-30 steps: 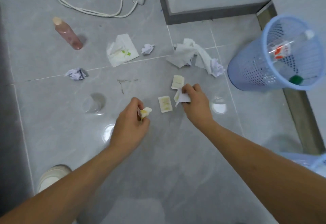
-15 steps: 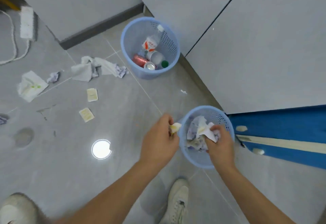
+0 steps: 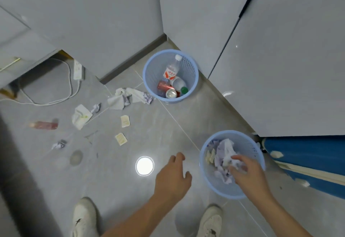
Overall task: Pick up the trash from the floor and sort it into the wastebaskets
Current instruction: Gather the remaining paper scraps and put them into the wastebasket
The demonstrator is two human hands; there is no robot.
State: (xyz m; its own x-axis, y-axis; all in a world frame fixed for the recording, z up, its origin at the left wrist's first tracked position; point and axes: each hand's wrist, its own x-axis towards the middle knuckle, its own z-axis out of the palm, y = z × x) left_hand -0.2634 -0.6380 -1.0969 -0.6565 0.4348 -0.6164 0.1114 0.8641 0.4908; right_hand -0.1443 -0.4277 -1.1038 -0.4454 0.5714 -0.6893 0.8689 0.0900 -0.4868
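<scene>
Two blue wastebaskets stand on the grey tile floor. The near wastebasket [image 3: 205, 177] holds crumpled paper and small yellowish packets. The far wastebasket [image 3: 149, 80] holds bottles and cans. My right hand [image 3: 248, 173] hovers over the near basket, fingers spread, holding nothing. My left hand [image 3: 173, 177] is just left of that basket, open and empty. On the floor lie two yellowish packets [image 3: 121, 138] [image 3: 125, 121], white tissues [image 3: 128, 96], a folded wrapper [image 3: 80, 116], two paper balls [image 3: 59, 145] [image 3: 95, 108] and a pink bottle [image 3: 43, 125].
Grey cabinet walls rise behind the baskets. A blue object [image 3: 306, 158] lies at the right, close to the near basket. A white power strip [image 3: 77, 69] with its cable trails at the left. My two white shoes [image 3: 84, 218] [image 3: 210, 221] stand at the bottom.
Both hands carried small pieces of trash from the floor to the near basket and let them go into it. The hands are now open, and the left has drawn back from the rim.
</scene>
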